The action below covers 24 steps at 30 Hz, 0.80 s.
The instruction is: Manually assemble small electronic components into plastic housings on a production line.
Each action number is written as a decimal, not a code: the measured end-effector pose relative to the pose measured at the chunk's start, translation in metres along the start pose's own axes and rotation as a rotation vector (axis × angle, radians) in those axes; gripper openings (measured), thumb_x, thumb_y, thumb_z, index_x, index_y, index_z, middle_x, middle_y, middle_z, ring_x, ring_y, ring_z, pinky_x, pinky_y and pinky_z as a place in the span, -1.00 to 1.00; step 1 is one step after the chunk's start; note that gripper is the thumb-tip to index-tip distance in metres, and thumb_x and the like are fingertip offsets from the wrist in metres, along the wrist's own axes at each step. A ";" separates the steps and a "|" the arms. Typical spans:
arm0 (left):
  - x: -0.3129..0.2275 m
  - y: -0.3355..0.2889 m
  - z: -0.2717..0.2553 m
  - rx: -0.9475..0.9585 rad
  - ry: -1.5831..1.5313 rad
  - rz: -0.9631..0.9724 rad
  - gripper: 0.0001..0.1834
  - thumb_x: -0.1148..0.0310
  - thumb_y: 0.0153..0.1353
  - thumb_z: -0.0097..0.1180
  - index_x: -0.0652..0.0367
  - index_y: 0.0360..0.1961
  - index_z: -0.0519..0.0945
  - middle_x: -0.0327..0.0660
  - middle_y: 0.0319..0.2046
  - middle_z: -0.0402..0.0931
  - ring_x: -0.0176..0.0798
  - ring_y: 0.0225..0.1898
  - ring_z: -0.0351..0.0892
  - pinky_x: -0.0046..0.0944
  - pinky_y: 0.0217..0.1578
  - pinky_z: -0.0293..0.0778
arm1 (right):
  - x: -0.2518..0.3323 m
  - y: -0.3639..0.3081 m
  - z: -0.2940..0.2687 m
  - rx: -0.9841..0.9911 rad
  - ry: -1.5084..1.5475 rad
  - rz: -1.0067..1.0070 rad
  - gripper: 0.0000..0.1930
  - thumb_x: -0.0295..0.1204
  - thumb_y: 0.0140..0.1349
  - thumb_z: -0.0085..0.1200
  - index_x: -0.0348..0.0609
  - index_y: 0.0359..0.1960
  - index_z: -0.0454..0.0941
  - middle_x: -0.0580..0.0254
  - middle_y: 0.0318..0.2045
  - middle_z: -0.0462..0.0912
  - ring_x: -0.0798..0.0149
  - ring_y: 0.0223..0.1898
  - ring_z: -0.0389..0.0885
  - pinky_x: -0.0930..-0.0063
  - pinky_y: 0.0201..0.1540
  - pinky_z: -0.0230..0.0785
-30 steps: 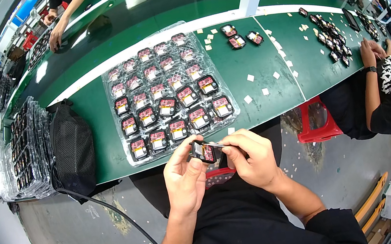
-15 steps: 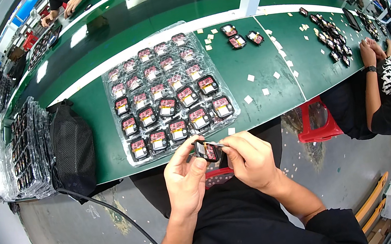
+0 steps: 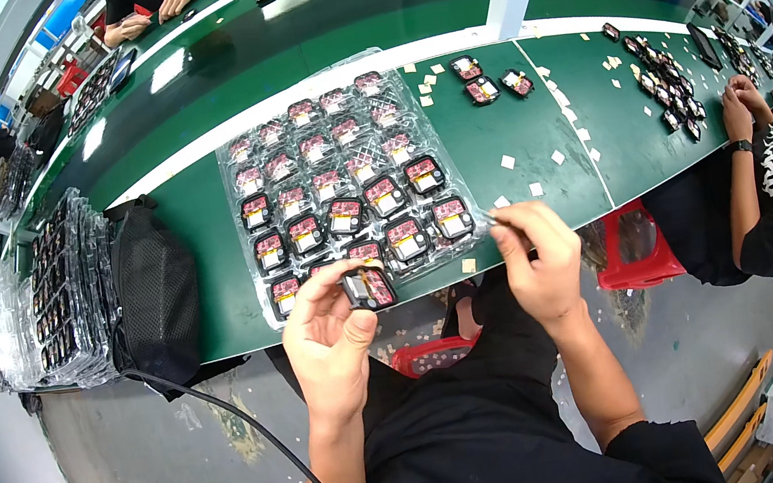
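My left hand [image 3: 330, 345] holds a small black-cased device [image 3: 369, 288] between thumb and fingers, tilted, its face showing a red panel. To its right, my right hand [image 3: 541, 258] is raised near the table's front edge with thumb and index finger pinched together. A thin pale tip shows at those fingertips, too small to name. Just beyond both hands lies a clear plastic tray [image 3: 265, 298] with rows of similar black devices [image 3: 407, 237], each with a red panel and a whitish block. Part of the front row is hidden behind my left hand.
Three devices [image 3: 482, 90] and scattered pale square pieces [image 3: 508, 162] lie on the green table [image 3: 529, 125]. Stacked trays [image 3: 64, 290] and a black mesh bag [image 3: 153, 286] stand left. A co-worker [image 3: 763, 185] sits right beside a device pile [image 3: 668, 84]. A black cable [image 3: 244, 423] crosses below.
My right hand has moved away from the device, to the right and toward the table edge. My left hand still holds the device, now a little farther left. The view has shifted slightly.
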State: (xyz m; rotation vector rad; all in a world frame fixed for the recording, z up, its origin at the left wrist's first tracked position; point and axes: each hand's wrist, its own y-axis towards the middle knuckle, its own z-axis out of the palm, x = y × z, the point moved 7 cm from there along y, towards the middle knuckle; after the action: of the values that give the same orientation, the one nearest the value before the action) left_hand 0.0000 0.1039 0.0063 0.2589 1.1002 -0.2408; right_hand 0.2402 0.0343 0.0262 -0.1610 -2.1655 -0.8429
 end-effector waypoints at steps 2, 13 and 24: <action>-0.020 0.015 -0.005 -0.061 0.150 0.119 -0.40 0.49 0.25 0.45 0.42 0.25 0.47 -0.02 0.16 0.54 -0.17 0.16 0.59 -0.19 0.23 0.50 | -0.018 0.006 -0.006 -0.056 -0.016 0.037 -0.87 -0.63 0.29 0.26 -0.36 -0.14 0.67 0.05 -0.30 0.70 0.21 -0.41 0.66 0.42 -0.37 0.49; -0.031 0.082 -0.037 -0.150 0.485 0.224 -0.75 0.69 0.22 0.36 0.37 -0.10 0.61 -0.08 0.09 0.52 -0.24 0.07 0.64 -0.27 0.12 0.63 | -0.053 0.000 -0.008 -0.140 0.048 0.167 -0.86 -0.58 0.37 0.24 -0.38 -0.10 0.67 0.16 -0.33 0.67 0.39 -0.45 0.56 0.51 -0.39 0.40; -0.048 0.051 -0.019 0.034 0.846 0.643 -0.90 0.61 0.39 0.22 0.41 -0.11 0.62 0.06 0.01 0.59 -0.32 -0.18 0.68 -0.36 -0.19 0.73 | -0.049 0.002 -0.007 -0.132 0.034 0.146 -0.86 -0.56 0.38 0.24 -0.37 -0.10 0.67 0.16 -0.32 0.67 0.39 -0.46 0.56 0.51 -0.40 0.40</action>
State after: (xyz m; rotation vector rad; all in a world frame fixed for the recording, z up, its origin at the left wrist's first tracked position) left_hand -0.0206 0.1614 0.0460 0.7695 1.7710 0.4741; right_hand 0.2784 0.0392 -0.0049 -0.3645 -2.0398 -0.8974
